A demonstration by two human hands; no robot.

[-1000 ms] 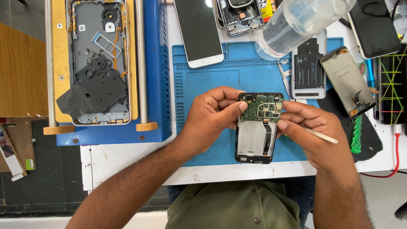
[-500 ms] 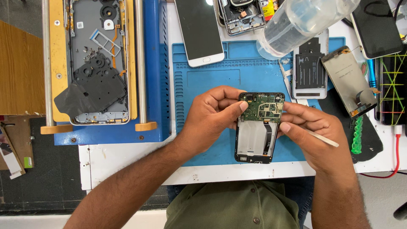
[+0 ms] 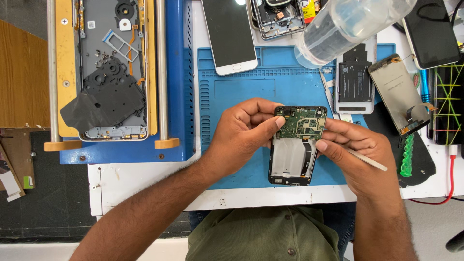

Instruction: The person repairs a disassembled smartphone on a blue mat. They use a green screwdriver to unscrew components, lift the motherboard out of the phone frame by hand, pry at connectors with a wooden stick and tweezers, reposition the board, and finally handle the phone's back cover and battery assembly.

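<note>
Opened phone (image 3: 296, 145) between both hands, on blue mat (image 3: 241, 92) amid phone parts

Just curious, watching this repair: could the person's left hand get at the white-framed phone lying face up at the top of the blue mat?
Probably yes. The left hand sits just below the white-framed phone, with only bare blue mat between them. But its fingers are steadying the opened phone, so it would have to let go first.

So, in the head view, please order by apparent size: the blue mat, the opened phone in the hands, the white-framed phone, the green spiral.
1. blue mat
2. white-framed phone and opened phone: look alike, unsure
3. green spiral
</note>
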